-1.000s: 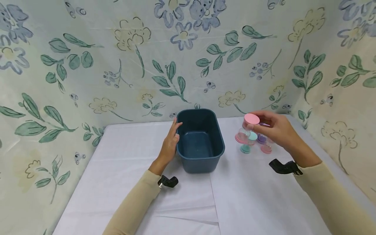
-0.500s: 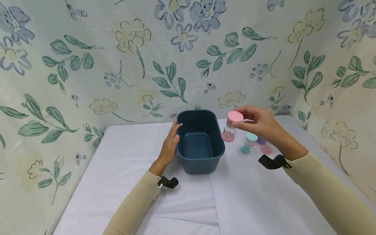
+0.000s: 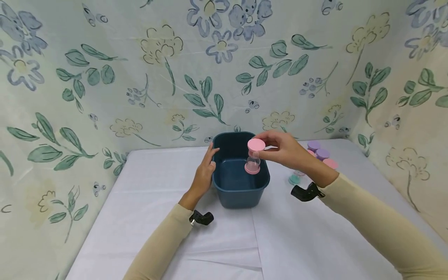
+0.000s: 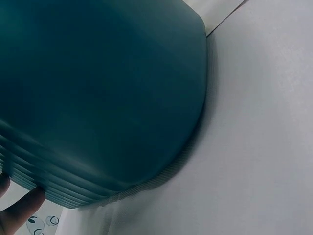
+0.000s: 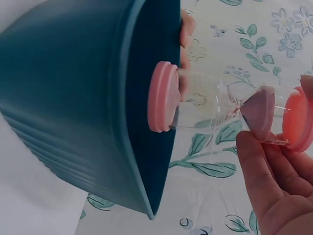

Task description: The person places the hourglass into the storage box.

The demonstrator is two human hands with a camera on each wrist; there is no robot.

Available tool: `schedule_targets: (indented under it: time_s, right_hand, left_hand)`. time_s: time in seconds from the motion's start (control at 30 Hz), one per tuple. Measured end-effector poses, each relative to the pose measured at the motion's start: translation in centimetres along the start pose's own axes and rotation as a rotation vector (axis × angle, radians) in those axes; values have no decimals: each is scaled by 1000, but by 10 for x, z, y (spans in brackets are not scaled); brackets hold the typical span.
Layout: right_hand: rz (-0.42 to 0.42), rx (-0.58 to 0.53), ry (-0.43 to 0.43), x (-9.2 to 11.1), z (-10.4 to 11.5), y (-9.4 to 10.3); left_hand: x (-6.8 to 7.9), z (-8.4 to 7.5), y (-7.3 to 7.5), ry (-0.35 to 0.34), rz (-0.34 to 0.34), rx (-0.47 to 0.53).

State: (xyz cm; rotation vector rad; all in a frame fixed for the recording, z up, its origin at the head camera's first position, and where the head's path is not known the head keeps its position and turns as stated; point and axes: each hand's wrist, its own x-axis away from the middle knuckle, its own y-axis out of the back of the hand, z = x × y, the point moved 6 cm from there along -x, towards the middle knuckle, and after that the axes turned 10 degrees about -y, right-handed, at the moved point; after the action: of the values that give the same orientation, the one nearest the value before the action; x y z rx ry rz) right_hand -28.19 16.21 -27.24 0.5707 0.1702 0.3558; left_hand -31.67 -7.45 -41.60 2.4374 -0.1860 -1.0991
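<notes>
My right hand (image 3: pixel 285 149) pinches a sand timer (image 3: pixel 256 145) by its pink upper cap. The timer has clear glass bulbs, pink caps and pink sand (image 5: pixel 259 112), which sits in the bulb near my fingers. It hangs upright over the mouth of a dark teal plastic bin (image 3: pixel 241 198), its lower cap (image 5: pixel 164 97) at the rim in the right wrist view. With its fingers fairly straight, my left hand (image 3: pixel 202 175) rests against the bin's left side. In the left wrist view, two fingertips touch the ribbed wall of the bin (image 4: pixel 107 98).
Right of the bin stand several more sand timers, with purple caps (image 3: pixel 322 154), a pink cap (image 3: pixel 330 163) and a teal base (image 3: pixel 294 179), partly hidden by my right arm. A white cloth (image 3: pixel 161 229) covers the table. Floral fabric (image 3: pixel 140 97) hangs behind.
My right hand has carried the pink sand timer leftward from the group of timers to over the bin. The left hand has stayed at the bin's side.
</notes>
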Motion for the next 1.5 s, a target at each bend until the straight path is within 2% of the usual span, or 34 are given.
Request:
schedule_targets:
  time_s: [0.33, 0.7, 1.0, 1.27, 1.5]
  right_hand:
    - [79, -16, 65, -12, -3, -25]
    - [110, -38, 44, -22, -16, -55]
    - [143, -25, 76, -29, -26, -76]
    - [167, -1, 96, -30, -31, -87]
    - [220, 35, 97, -31, -33, -96]
  left_hand:
    - [-1, 0, -1, 1, 2, -30]
    - [2, -1, -2, 60, 6, -19]
    - [3, -4, -3, 46, 9, 12]
    - [1, -4, -7, 25, 8, 11]
    - [1, -8, -6, 42, -6, -3]
